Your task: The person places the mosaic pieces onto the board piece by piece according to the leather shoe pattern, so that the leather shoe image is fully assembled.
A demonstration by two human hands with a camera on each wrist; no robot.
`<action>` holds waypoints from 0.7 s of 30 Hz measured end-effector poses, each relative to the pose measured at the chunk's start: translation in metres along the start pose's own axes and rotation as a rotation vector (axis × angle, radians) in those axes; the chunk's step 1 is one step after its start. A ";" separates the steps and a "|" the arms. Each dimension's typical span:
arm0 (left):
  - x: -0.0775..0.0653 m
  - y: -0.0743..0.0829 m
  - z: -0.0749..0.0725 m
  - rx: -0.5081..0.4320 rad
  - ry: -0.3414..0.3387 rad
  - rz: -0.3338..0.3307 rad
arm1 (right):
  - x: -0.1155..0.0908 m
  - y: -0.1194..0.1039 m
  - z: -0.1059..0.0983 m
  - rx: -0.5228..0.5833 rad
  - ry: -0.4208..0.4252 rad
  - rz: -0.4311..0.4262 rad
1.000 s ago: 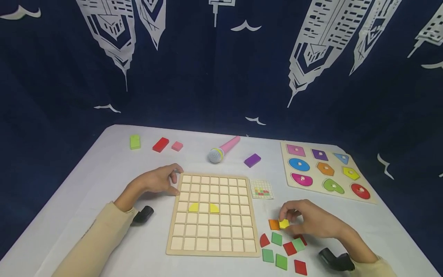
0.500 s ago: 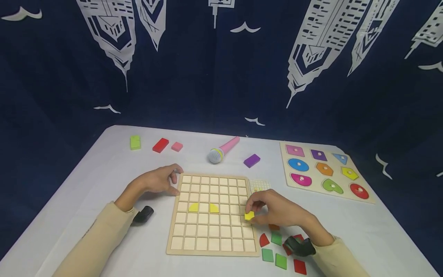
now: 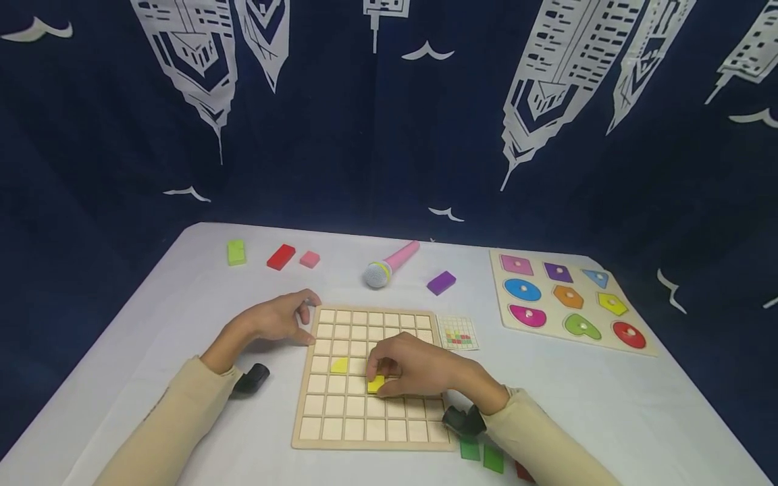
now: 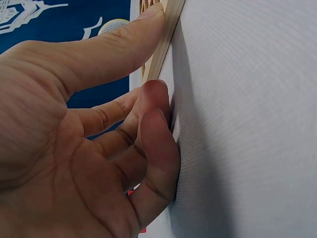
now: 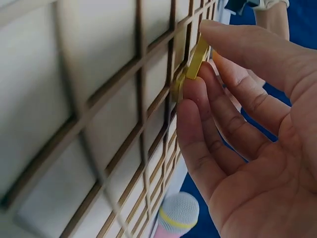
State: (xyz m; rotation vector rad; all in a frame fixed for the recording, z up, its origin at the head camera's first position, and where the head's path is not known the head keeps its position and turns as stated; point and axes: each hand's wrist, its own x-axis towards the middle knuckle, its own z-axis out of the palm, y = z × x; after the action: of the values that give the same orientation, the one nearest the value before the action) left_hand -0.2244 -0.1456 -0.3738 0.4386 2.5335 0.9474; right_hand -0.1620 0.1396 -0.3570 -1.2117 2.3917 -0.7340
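Dark blue fabric with white skyline prints hangs behind a white tabletop. Left hand holds the far left corner of a wooden grid board, fingers curled, thumb on its rim. Right hand pinches a yellow piece at the board's middle; another yellow shape lies in a square to its left.

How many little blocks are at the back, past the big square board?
4: a green block, red block and pink block on the left, and a purple block right of the microphone. None look hidden.
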 end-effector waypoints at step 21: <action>0.002 -0.001 -0.001 -0.001 -0.006 0.006 | 0.031 -0.013 0.013 -0.113 -0.030 0.011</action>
State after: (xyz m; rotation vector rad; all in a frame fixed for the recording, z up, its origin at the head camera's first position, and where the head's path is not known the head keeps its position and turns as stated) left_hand -0.2262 -0.1459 -0.3741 0.4481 2.5275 0.9477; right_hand -0.1644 0.1046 -0.3622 -1.2433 2.4425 -0.5797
